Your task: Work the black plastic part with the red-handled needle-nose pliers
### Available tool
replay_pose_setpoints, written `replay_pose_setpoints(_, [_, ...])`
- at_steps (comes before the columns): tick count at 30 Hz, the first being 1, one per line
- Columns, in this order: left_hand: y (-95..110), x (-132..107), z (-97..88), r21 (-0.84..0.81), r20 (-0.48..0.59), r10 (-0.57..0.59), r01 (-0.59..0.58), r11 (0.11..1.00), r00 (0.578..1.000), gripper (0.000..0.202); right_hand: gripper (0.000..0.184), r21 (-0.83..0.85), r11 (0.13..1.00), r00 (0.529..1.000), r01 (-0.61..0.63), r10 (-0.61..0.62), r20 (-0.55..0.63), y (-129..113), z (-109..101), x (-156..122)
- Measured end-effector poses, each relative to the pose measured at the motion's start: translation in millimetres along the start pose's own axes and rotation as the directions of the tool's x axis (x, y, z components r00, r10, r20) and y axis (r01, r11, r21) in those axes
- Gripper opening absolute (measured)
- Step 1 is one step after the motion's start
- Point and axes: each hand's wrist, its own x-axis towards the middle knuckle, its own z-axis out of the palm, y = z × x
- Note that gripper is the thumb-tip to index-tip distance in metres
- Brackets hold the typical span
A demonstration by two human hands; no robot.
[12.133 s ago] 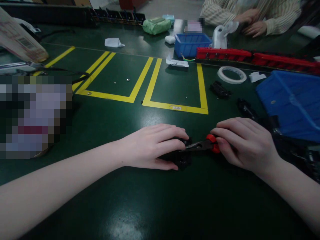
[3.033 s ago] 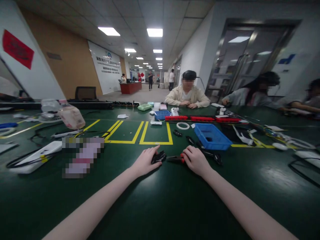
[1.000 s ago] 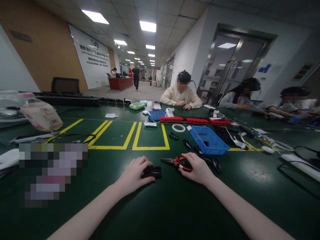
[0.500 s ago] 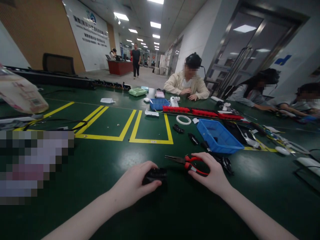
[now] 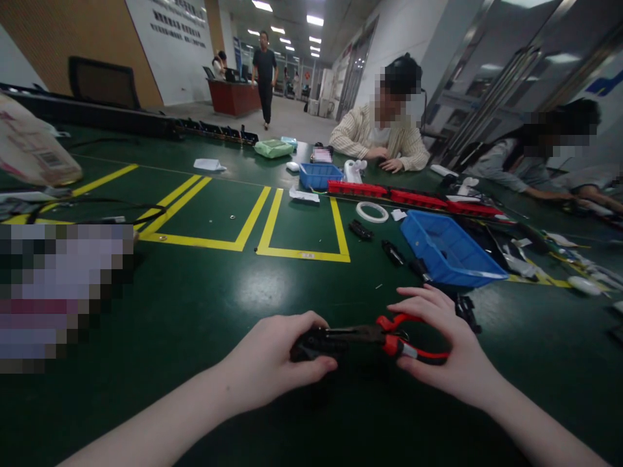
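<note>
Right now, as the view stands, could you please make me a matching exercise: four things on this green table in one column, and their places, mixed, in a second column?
Things
1. pliers
2. black part
3. tape ring
4. large blue bin

Places
A. lies flat near the red strip
B. held in the left hand
C. stands beyond the right hand
D. red handles held in the right hand

Pairs: 1-D, 2-B, 3-A, 4-C
</note>
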Motion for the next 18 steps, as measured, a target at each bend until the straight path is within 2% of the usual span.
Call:
replay_pose_setpoints(12, [-0.8, 0.3, 0.0, 0.068, 0.010, 0.037, -0.038, 0.997, 0.999, 0.026, 0.045, 0.031, 0.998, 0.999, -0.047, 0.047, 0.010, -5.6, 8.0, -2.2])
replay_pose_setpoints(18, [-1.0, 0.2, -0.7, 0.051, 0.016, 0.055, -0.056, 0.997, 0.998, 0.026, 0.044, 0.021, 0.999, 0.999, -0.036, 0.036, 0.001, -5.5, 7.9, -0.9])
